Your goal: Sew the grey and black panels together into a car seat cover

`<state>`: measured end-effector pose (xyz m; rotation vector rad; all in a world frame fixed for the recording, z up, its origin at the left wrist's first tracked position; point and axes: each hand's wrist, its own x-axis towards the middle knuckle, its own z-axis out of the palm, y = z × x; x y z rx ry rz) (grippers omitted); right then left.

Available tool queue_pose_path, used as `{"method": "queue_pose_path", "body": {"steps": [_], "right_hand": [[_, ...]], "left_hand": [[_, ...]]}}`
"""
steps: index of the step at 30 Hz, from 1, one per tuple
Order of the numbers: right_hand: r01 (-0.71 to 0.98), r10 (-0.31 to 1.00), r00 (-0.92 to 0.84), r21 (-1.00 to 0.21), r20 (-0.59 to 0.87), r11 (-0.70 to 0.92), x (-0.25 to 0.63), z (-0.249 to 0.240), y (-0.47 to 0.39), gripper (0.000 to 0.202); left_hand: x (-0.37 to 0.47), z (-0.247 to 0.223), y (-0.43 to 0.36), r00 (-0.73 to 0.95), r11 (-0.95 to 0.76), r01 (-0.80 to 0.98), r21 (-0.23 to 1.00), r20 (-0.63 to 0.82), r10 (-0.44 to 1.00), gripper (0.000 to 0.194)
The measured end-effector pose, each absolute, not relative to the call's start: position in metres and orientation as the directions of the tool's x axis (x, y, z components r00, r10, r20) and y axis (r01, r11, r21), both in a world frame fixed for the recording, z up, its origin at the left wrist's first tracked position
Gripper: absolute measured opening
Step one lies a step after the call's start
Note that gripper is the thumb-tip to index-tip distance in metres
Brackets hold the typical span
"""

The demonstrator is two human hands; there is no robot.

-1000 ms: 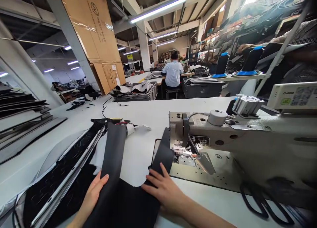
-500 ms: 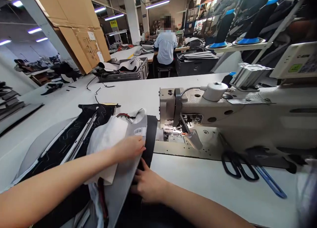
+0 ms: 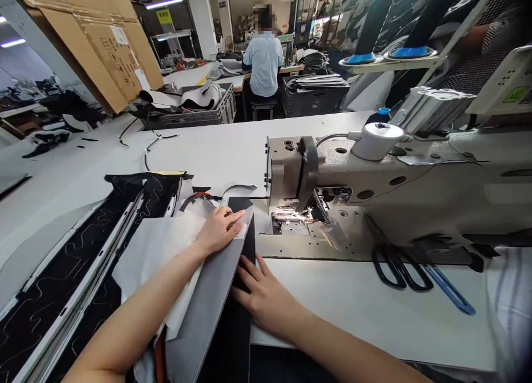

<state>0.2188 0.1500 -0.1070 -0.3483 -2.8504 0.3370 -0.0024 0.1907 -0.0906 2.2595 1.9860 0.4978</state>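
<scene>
My left hand lies on top of a grey fabric panel, near its far corner, fingers stretched out. My right hand rests with spread fingers on a black material piece that shows from under the panel's right edge. White sheet material lies over the left part of the panel, partly behind my left forearm. Just beyond both hands is the lit needle area of a sewing machine. Left of the panel, black fabric with wavy stitching and pale strips spreads over the table.
Black-handled scissors and a blue tool lie on the white table at right. Thread cones stand above the machine. Beyond the table are a grey crate, a cardboard box and a seated person.
My left hand has moved up and left on the panel, its fingers now straighter. My right hand's fingers have spread flatter on the black piece. The barcode label is now covered, and the view has shifted.
</scene>
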Motion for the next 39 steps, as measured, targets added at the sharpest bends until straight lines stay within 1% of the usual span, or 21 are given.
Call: {"method": "queue_pose_path", "body": {"steps": [2, 4, 8, 11, 14, 16, 19, 21, 24, 26, 32, 39], "right_hand": [[0.206, 0.259, -0.929, -0.21, 0.266, 0.956, 0.221, -0.114, 0.136, 0.034], [0.242, 0.292, -0.904, -0.188, 0.313, 0.952, 0.227, -0.119, 0.119, 0.033], [0.309, 0.357, -0.853, -0.183, 0.381, 0.933, 0.247, -0.126, 0.093, 0.032], [0.276, 0.33, -0.859, -0.189, 0.39, 0.942, 0.262, -0.128, 0.087, 0.031], [0.217, 0.289, -0.879, -0.222, 0.378, 0.951, 0.273, -0.13, 0.084, 0.033], [0.204, 0.285, -0.877, -0.237, 0.388, 0.95, 0.278, -0.131, 0.083, 0.033], [0.208, 0.302, -0.85, -0.252, 0.432, 0.945, 0.28, -0.133, 0.08, 0.03], [0.221, 0.323, -0.818, -0.258, 0.476, 0.94, 0.279, -0.135, 0.078, 0.026], [0.228, 0.332, -0.787, -0.255, 0.519, 0.94, 0.275, -0.139, 0.077, 0.021], [0.229, 0.333, -0.787, -0.255, 0.52, 0.94, 0.274, -0.14, 0.077, 0.019], [0.235, 0.347, -0.769, -0.266, 0.536, 0.935, 0.273, -0.143, 0.077, 0.015], [0.25, 0.376, -0.737, -0.291, 0.562, 0.924, 0.272, -0.145, 0.074, 0.019]], "left_hand": [[0.011, -0.091, 0.194, 0.054, -0.109, 0.951, 0.288, 0.193, 0.98, 0.039], [0.027, -0.094, 0.194, 0.033, -0.094, 0.958, 0.27, 0.222, 0.975, 0.038], [0.059, -0.1, 0.19, 0.068, -0.135, 0.956, 0.259, 0.254, 0.965, 0.032], [0.076, -0.103, 0.186, 0.083, -0.16, 0.944, 0.288, 0.263, 0.961, 0.028], [0.085, -0.104, 0.182, 0.081, -0.165, 0.936, 0.311, 0.265, 0.961, 0.025], [0.087, -0.103, 0.18, 0.041, -0.12, 0.927, 0.356, 0.224, 0.974, 0.021], [0.09, -0.1, 0.182, -0.055, -0.018, 0.878, 0.478, 0.137, 0.989, 0.017], [0.092, -0.099, 0.185, -0.093, 0.01, 0.86, 0.511, 0.137, 0.986, 0.014], [0.097, -0.1, 0.192, -0.098, -0.01, 0.886, 0.463, 0.207, 0.973, 0.013], [0.101, -0.101, 0.196, -0.09, -0.02, 0.901, 0.433, 0.232, 0.969, 0.016], [0.102, -0.1, 0.198, -0.094, -0.018, 0.909, 0.416, 0.247, 0.964, 0.018], [0.103, -0.101, 0.199, -0.094, -0.02, 0.923, 0.383, 0.276, 0.956, 0.018]]}}
